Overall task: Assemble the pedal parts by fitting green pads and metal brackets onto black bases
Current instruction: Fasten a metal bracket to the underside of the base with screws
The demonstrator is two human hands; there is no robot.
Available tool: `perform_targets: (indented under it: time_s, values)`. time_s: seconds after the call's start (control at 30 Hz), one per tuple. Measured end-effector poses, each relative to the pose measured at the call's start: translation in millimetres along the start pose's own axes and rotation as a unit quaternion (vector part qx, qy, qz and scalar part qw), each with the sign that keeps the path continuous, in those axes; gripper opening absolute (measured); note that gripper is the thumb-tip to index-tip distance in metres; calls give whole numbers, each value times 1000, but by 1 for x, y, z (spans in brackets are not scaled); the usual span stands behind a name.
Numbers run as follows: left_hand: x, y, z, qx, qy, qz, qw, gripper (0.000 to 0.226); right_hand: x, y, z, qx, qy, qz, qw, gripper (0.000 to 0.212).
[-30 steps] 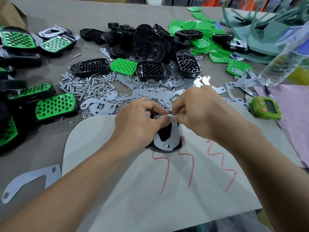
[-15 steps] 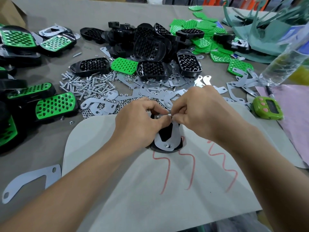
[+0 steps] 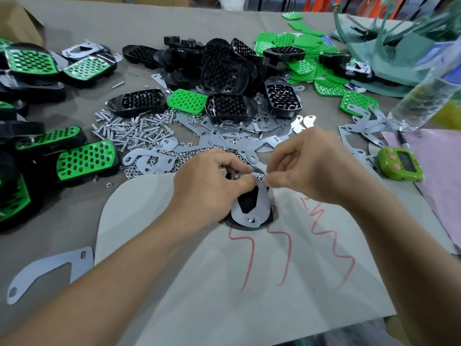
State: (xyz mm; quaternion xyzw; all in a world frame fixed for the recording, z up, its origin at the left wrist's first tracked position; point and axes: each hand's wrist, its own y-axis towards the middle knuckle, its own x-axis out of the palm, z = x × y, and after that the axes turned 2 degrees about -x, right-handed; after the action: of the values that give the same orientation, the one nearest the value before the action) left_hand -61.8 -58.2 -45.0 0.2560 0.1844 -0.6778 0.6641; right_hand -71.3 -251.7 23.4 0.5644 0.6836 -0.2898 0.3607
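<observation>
Now, nearest me, below my fingers: white sheet with red scribbles, and a loose bracket just beside its left edge. Further up the sheet lies the black base with a metal bracket laid on it. My left hand grips its far end, fingers curled. My right hand pinches a small fastener at the bracket's far corner, fingertips close together. Just beyond the fingers: flat brackets and screws. Farther: heaped bases, then green pads. Finished pedals are well left of my fingers, a green timer to their right.
</observation>
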Motion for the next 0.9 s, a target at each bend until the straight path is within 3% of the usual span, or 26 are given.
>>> perform_targets:
  time_s: [0.13, 0.37, 0.47, 0.63, 0.77, 0.9]
  values:
    - [0, 1, -1, -1, 3, -2, 1000, 14, 5, -7, 5, -46, 25, -7, 999, 36]
    - [-1, 1, 0, -3, -12, -1, 1000, 17, 4, -23, 16, -33, 30, 44, 998, 26]
    - [0, 1, -2, -1, -7, 0, 1000, 15, 9, -26, 11, -58, 41, 3, 997, 43]
    - [-2, 0, 0, 3, -9, -1, 1000, 19, 9, -30, 22, 6, 81, 23, 996, 20]
    - [-2, 0, 0, 7, -1, 2, 1000, 19, 15, -34, 15, -19, 105, -26, 994, 45]
    - [-3, -1, 2, 3, -3, 2, 1000, 18, 11, -33, 21, 18, 115, 24, 993, 14]
